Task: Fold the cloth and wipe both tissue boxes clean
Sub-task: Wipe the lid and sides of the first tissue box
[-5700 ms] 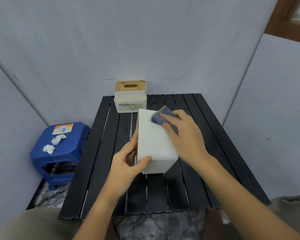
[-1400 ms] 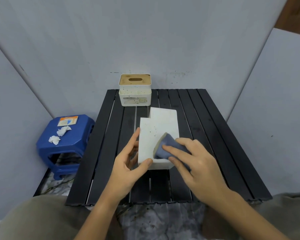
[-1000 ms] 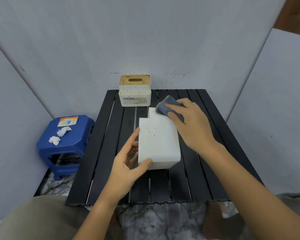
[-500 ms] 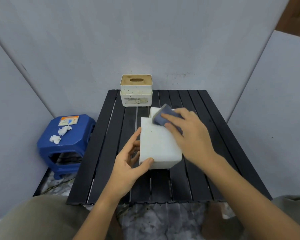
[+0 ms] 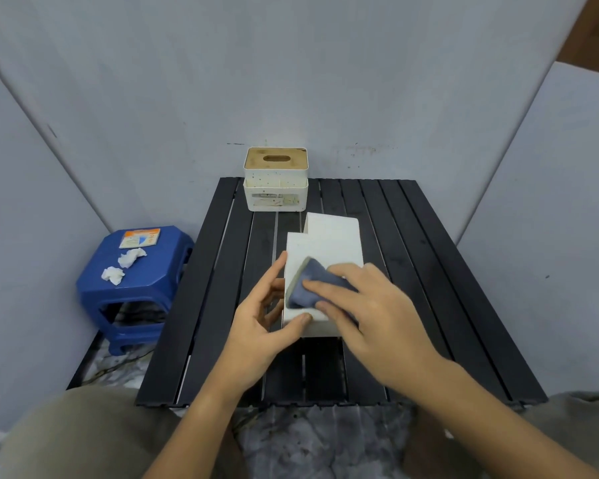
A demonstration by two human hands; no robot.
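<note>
So I'm looking down at the black slatted table (image 5: 429, 288) with both hands busy on the near white tissue box (image 5: 329, 243), which lies about dead centre of the tabletop. My left hand (image 5: 260, 326) wraps the box's near-left corner, thumb pressed on the top edge at roughly 6 o'clock and fingers running up the left side. My right hand (image 5: 370, 305) comes in from 4 o'clock with fingers laid pretty flat, pressing the folded blue-grey cloth (image 5: 305, 288) down onto the top face near the front-left end of the box. The cloth is a small wad, its far corner peeking out past my fingertips.

The second tissue box (image 5: 275, 188), the one with the tan slotted lid, stands at 12 o'clock on the far edge of the table, well apart from the one I'm holding, with dark specks on its white front.

Off at 9 o'clock beside the table stands a blue stool (image 5: 135, 288) with two crumpled tissues (image 5: 123, 266) and a small card (image 5: 140, 237) on it.
</note>
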